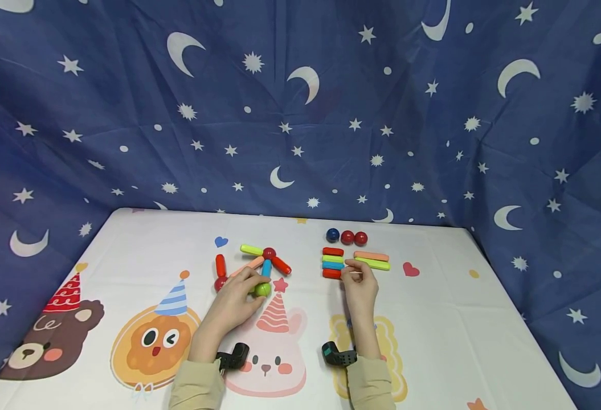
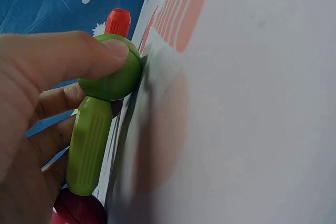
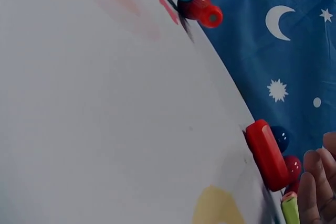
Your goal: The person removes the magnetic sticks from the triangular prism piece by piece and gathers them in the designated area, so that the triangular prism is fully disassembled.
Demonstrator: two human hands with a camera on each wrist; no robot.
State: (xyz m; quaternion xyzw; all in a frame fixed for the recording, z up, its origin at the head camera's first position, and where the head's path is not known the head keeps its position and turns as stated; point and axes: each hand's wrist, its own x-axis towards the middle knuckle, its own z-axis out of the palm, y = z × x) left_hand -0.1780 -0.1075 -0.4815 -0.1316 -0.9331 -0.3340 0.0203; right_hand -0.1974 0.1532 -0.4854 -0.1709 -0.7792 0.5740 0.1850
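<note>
My left hand [image 1: 236, 301] holds a green ball [image 1: 262, 289] of a built figure, the thumb lying across it in the left wrist view. A green rod [image 2: 89, 148] runs from this ball to a dark red ball [image 2: 79, 208]. Also in the figure are a blue rod [image 1: 266, 268], an orange rod [image 1: 247, 266], a red ball [image 1: 269, 254] and red rods [image 1: 281, 265]. My right hand [image 1: 360, 287], fingers slightly bent, is at the right end of a small rod stack, beside the nearest red rod [image 1: 332, 274]. Whether it touches that rod is hard to tell.
Behind the stack sit a blue ball [image 1: 332, 235] and two red balls [image 1: 354, 238]. A long orange rod [image 1: 371, 256] and a yellow-green rod [image 1: 373, 263] lie to its right. Dark blue cloth [image 1: 300, 142] hangs along the back of the printed white table [image 1: 449, 319].
</note>
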